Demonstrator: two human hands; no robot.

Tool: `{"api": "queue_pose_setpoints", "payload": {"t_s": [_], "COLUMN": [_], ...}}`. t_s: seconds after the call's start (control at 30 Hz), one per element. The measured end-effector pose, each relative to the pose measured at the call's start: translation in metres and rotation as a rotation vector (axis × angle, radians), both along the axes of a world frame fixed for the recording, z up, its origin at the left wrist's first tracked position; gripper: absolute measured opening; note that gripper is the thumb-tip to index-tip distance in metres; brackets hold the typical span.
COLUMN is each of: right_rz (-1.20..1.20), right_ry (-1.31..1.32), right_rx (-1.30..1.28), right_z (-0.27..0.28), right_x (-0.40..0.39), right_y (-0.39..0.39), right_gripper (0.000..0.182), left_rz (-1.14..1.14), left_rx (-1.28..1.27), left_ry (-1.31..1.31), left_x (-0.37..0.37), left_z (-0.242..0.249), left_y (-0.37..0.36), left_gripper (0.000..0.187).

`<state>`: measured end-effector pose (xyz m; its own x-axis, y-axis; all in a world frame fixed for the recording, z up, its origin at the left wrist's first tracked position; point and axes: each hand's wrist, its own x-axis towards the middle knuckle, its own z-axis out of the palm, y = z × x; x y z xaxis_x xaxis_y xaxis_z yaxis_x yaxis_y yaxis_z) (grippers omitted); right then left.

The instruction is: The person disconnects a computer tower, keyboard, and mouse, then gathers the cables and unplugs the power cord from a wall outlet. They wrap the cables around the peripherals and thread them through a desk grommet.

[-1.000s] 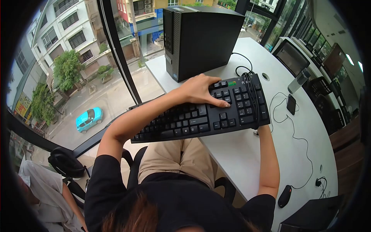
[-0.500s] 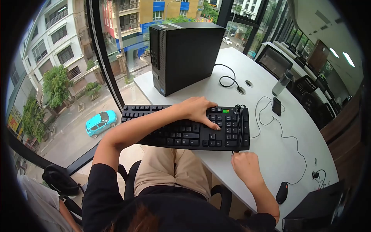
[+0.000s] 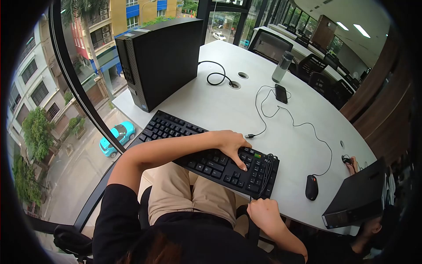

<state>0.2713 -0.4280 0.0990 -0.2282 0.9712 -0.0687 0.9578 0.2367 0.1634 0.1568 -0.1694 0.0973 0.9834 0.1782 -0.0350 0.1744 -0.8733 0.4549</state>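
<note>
My left hand (image 3: 233,147) grips a black keyboard (image 3: 211,169), thumb on the keys and fingers over its far edge. The keyboard lies tilted across the near edge of the white desk, above my lap. A bundled black cable (image 3: 266,176) runs over its number pad and down past the near edge. Just below that edge, my right hand (image 3: 266,212) is closed in a fist around the cable, whose end is hidden. Beyond the keyboard's far edge lies a USB plug (image 3: 249,136) on a thin lead.
A black desktop tower (image 3: 169,66) stands at the back left beside the window. On the white desk (image 3: 290,145) are a mouse (image 3: 311,188), a phone (image 3: 281,93) and a bottle (image 3: 282,68). At right, another person's hand (image 3: 351,165) holds cables near a second black computer (image 3: 358,193).
The view has turned right. The keyboard has rotated, its number pad end now lower and nearer me, with both hands still on it and its cable. Another person's hand has appeared at right.
</note>
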Motion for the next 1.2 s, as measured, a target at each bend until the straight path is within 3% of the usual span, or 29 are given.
{"api": "queue_pose_setpoints", "payload": {"t_s": [0.3, 0.37, 0.57, 0.67, 0.77, 0.93, 1.03, 1.13, 1.2], "right_rz": [-0.109, -0.297, -0.28, -0.312, -0.254, -0.212, -0.298, -0.407, -0.426], "right_ry": [0.046, -0.014, 0.115, 0.145, 0.223, 0.254, 0.498, 0.628, 0.651], "right_rx": [0.047, -0.287, -0.27, -0.321, -0.191, -0.114, -0.267, -0.104, 0.167], "right_z": [-0.013, 0.003, 0.026, 0.031, 0.031, 0.042, 0.053, 0.046, 0.042], "right_x": [0.02, 0.019, 0.023, 0.03, 0.034, 0.039, 0.048, 0.094, 0.122], "right_y": [-0.003, 0.003, 0.004, 0.006, 0.004, 0.007, 0.01, 0.011, 0.013], "right_gripper": [0.027, 0.025, 0.03, 0.03, 0.03, 0.028, 0.032, 0.036, 0.04], "left_rz": [-0.139, -0.127, -0.113, -0.084, -0.084, -0.005, -0.041, -0.002, 0.032], "left_rx": [0.091, 0.075, 0.252, 0.156, 0.282, 0.204, 0.169, 0.207, 0.295], "left_ry": [-0.112, -0.123, -0.119, -0.101, -0.185, -0.13, -0.145, -0.192, -0.317], "left_x": [0.057, 0.064, 0.076, 0.08, 0.087, 0.096, 0.096, 0.08, 0.076], "left_z": [-0.027, -0.028, -0.036, -0.041, -0.049, -0.055, -0.052, -0.044, -0.052], "left_y": [0.006, 0.002, 0.006, 0.013, 0.02, 0.031, 0.036, 0.024, 0.015], "left_gripper": [0.085, 0.089, 0.085, 0.086, 0.089, 0.091, 0.091, 0.084, 0.079]}}
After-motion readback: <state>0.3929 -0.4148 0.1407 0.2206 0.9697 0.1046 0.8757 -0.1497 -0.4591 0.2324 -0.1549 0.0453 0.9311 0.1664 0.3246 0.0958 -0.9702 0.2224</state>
